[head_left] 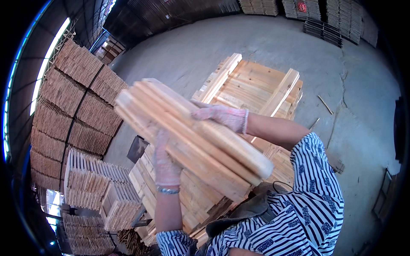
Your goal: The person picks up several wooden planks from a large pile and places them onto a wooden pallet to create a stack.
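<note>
Head view: left hand (167, 165) and right hand (223, 117) clamped on opposite sides of the board stack (200, 147), frame centre; uneven squeeze might let middle boards slip.

A wide fisheye view was taken from the left side of the wearer's head, directed downward and ahead. The left hand (166, 164) and right hand (224, 117) were seen from close above, while the floor (363, 115) was taken in well beyond them.
</note>
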Motion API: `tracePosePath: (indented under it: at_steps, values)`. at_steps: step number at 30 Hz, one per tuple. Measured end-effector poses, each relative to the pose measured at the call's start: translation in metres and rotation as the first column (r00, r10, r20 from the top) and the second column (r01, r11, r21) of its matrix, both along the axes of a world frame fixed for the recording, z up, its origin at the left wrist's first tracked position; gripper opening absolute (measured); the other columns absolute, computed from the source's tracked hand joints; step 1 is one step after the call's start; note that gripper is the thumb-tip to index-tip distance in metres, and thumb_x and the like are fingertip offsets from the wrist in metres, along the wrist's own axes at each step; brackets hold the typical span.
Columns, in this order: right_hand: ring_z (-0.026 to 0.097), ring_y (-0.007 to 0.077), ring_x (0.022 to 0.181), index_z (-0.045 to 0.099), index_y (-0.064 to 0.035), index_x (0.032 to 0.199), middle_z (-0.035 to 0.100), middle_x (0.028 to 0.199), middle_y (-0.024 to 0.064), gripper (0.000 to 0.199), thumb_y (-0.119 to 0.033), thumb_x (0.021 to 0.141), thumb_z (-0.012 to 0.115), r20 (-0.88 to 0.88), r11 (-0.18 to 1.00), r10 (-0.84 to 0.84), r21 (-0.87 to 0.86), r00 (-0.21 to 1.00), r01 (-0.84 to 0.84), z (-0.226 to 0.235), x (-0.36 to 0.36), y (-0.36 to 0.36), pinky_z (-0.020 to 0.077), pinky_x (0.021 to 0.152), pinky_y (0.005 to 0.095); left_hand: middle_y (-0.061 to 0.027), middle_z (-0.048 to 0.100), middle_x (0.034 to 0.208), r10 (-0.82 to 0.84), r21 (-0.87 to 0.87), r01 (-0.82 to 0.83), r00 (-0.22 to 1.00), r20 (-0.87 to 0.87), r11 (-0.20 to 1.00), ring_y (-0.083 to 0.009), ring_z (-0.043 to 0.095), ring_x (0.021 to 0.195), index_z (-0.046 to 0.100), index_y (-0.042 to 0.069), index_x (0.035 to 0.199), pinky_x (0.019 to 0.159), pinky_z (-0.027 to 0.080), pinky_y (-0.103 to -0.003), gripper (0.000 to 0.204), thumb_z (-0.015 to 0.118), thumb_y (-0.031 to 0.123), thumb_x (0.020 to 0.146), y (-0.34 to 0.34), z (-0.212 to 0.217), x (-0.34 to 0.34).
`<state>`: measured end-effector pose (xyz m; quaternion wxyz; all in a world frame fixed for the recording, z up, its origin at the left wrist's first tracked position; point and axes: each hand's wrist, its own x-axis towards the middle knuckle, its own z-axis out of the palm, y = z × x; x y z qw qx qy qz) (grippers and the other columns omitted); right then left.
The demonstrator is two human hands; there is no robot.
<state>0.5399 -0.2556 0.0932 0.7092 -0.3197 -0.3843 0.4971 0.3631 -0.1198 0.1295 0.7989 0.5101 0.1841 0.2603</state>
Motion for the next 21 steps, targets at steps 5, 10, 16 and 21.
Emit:
tracePosePath:
  at_steps: [5,10,16,21]
  values:
    - [0.046,0.0284,0.138,0.013,0.005,0.159,0.037,0.155,0.0242,0.114,-0.045,0.082,0.082,0.096,0.963,-0.177,-0.188,0.979,0.193,-0.007,0.091,-0.042,0.0417,0.114,0.0363,-0.0149,0.061,0.132,-0.126,-0.204,0.119,0.992,-0.019,0.972,-0.0299,0.062,0.118,0.051,0.002,0.141,0.101,0.053,-0.044,0.058,0.07,0.029,0.093,-0.018,-0.044,0.107]
    - [0.051,0.0325,0.135,0.02,-0.0078,0.161,0.04,0.154,0.0236,0.111,-0.043,0.077,0.083,0.819,0.707,0.041,-0.429,0.573,0.563,0.025,0.181,-0.063,0.0468,0.108,0.0412,-0.0154,0.063,0.13,-0.264,-0.391,0.241,0.964,-0.006,0.888,-0.0307,0.064,0.115,0.052,0.002,0.14,0.1,0.054,-0.046,0.061,0.074,0.029,0.09,-0.022,-0.108,0.202]
    - [0.057,0.0372,0.124,0.032,-0.0236,0.158,0.055,0.129,0.0223,0.089,-0.038,0.081,0.074,0.792,0.406,0.61,-0.291,-0.019,0.866,-0.034,0.179,-0.061,0.0515,0.098,0.0449,-0.0127,0.065,0.125,-0.204,-0.39,0.12,0.962,-0.181,0.913,-0.029,0.066,0.108,0.057,0.001,0.135,0.092,0.056,-0.043,0.055,0.07,0.031,0.092,-0.034,-0.176,0.235]
    - [0.058,0.04,0.123,0.03,-0.0226,0.159,0.052,0.135,0.0269,0.092,-0.034,0.08,0.076,0.803,0.423,0.596,-0.286,-0.026,0.86,-0.052,0.183,-0.05,0.0511,0.101,0.0461,-0.0163,0.067,0.114,-0.241,-0.221,0.161,0.88,-0.409,0.962,-0.0274,0.066,0.094,0.063,-0.005,0.127,0.078,0.056,-0.04,0.055,0.074,0.03,0.085,-0.014,-0.162,0.223]
